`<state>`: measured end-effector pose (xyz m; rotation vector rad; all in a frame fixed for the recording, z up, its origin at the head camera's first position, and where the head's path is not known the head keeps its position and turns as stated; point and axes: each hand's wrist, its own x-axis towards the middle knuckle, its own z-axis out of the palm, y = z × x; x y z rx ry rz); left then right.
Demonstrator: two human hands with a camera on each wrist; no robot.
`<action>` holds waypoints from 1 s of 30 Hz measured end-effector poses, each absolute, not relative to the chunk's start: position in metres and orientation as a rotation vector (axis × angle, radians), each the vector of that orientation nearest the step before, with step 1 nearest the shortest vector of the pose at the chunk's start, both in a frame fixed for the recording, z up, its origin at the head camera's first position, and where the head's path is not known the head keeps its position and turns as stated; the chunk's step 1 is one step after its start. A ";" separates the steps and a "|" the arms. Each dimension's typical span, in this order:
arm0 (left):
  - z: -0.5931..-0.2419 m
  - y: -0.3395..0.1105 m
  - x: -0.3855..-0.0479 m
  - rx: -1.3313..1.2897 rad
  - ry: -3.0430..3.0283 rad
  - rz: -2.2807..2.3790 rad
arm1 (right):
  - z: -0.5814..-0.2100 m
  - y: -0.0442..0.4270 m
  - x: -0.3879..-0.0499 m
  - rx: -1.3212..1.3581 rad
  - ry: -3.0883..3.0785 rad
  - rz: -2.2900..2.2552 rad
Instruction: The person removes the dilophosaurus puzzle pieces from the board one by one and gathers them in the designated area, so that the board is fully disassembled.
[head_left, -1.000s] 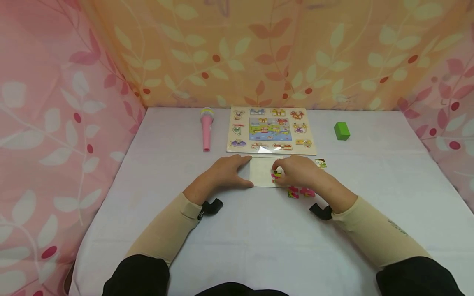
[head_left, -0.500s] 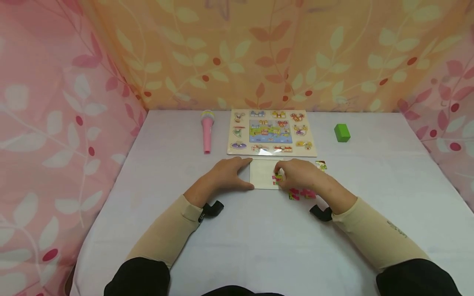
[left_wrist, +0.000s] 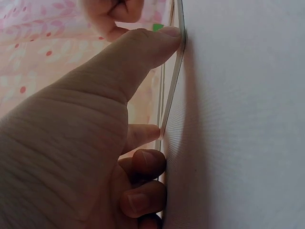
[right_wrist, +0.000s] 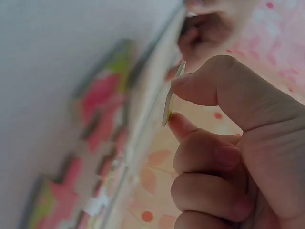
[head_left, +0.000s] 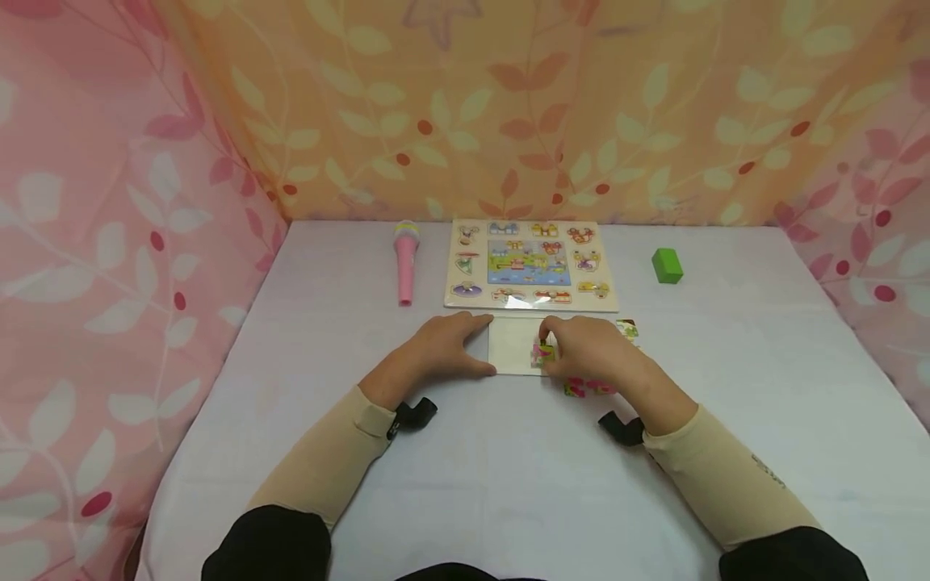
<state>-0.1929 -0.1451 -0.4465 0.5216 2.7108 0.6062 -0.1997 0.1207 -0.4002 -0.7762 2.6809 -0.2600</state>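
Note:
A flat, pale puzzle tray [head_left: 512, 344] lies on the table in the middle of the head view. My left hand [head_left: 449, 345] holds its left side, thumb at the near corner and index finger at the far one. In the left wrist view, the thumb [left_wrist: 143, 55] presses the tray's edge and the other fingers are curled. Above the tray's right part, my right hand [head_left: 590, 349] pinches a pink and green jigsaw piece [head_left: 542, 355] between thumb and index finger. The right wrist view shows that piece [right_wrist: 172, 98] edge-on. Part of the tray is hidden beneath the right hand.
Loose jigsaw pieces [head_left: 575, 388] lie by the near right corner, another piece [head_left: 626, 328] beyond the right wrist. Behind the tray sits a picture puzzle board [head_left: 456, 303]. A pink toy microphone [head_left: 405, 270] lies left of it, a green block [head_left: 667, 266] to the right.
The pinched piece has turned a little in the right fingers, showing more of its green and pink face. The left hand keeps its hold on the tray. The head view has shifted slightly.

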 end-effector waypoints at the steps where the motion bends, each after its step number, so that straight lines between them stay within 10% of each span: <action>1: -0.447 -0.145 -0.193 0.521 2.714 0.610 | -0.398 0.122 -0.199 -0.774 2.695 -0.275; 30: -0.449 -0.147 -0.197 0.542 2.708 0.595 | -0.352 0.159 -0.180 -0.747 2.818 -0.590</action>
